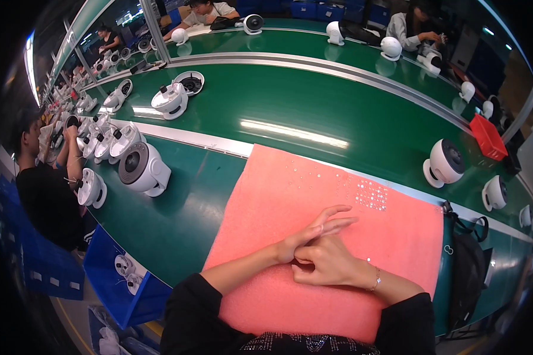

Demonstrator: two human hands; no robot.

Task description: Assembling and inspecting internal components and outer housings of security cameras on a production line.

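My left hand (314, 232) reaches over a pink foam sheet (266, 195), its fingers stretched out to the right and nothing visible in them. Against its palm side rests my right hand (328, 260), the fingers curled into a fist; what they close on, if anything, is hidden. A thin bracelet (376, 279) circles my right wrist. Beyond my hands, a small patch of shiny clear dots (372, 195) lies on the far right part of the sheet. More tiny dots (318, 175) are scattered to its left.
White round-headed devices with grey faces (142, 167) stand at left; a similar one (445, 163) stands at right on the green belt (231, 94). A black bag (465, 266) lies right of the sheet. A blue bin (109, 278) sits below left. A co-worker (47, 183) works at left.
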